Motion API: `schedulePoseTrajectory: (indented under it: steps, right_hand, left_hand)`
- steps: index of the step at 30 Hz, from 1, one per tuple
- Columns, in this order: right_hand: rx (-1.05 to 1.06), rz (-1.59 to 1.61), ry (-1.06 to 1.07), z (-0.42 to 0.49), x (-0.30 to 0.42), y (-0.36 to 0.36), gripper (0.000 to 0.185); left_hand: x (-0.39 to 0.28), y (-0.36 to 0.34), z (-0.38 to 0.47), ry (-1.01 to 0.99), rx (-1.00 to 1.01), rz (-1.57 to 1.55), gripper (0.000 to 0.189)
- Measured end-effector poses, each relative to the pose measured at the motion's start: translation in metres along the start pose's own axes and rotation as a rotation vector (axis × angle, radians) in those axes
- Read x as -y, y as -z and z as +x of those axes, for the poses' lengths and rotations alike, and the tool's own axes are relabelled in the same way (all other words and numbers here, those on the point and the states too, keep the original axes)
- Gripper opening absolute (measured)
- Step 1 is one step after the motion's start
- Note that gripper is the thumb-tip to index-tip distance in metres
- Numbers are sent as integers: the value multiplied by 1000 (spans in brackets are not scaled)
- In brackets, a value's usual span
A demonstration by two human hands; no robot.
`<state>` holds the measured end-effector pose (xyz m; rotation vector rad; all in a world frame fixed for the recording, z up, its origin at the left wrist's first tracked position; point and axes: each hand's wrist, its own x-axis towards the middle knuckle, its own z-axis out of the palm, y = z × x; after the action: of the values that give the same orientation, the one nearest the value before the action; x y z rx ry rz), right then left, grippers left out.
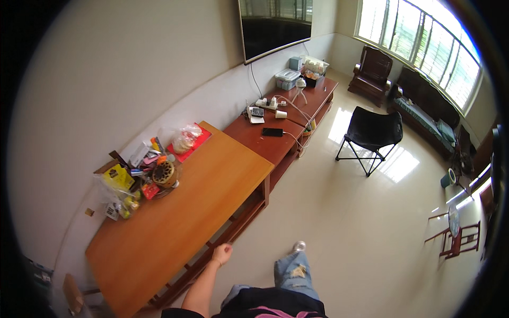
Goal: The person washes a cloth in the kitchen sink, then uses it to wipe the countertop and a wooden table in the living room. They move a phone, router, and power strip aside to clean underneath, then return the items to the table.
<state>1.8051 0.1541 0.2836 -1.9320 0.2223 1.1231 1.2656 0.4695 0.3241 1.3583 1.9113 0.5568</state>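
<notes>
My left hand (222,253) hangs beside the long edge of an orange-brown wooden table (191,206), its fingers curled in with nothing seen in them. My right hand is out of view. Along the wall side of the table lie a clear plastic bag (127,202) with yellow-green fruit, a yellow packet (118,177), a round brown patterned object (164,173), a small red packet (150,190) and another plastic bag (187,139) on a red sheet (203,138). On the lower red-brown cabinet beyond, a black phone (272,132) is joined to a white cable, near a white cup (281,114).
A black folding chair (373,129) stands on the glossy tiled floor. Wooden seats (429,115) line the window wall. A television (276,30) hangs above the cabinet (286,139). At the right are a bin (448,178) and a small wooden chair (460,240).
</notes>
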Motion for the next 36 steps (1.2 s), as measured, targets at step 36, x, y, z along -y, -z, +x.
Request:
schedulePoseTrajectory:
  steps: [36]
  right_hand:
    - [829, -448, 122, 228, 709, -887, 34]
  left_hand:
    - [-291, -129, 731, 730, -376, -865, 20]
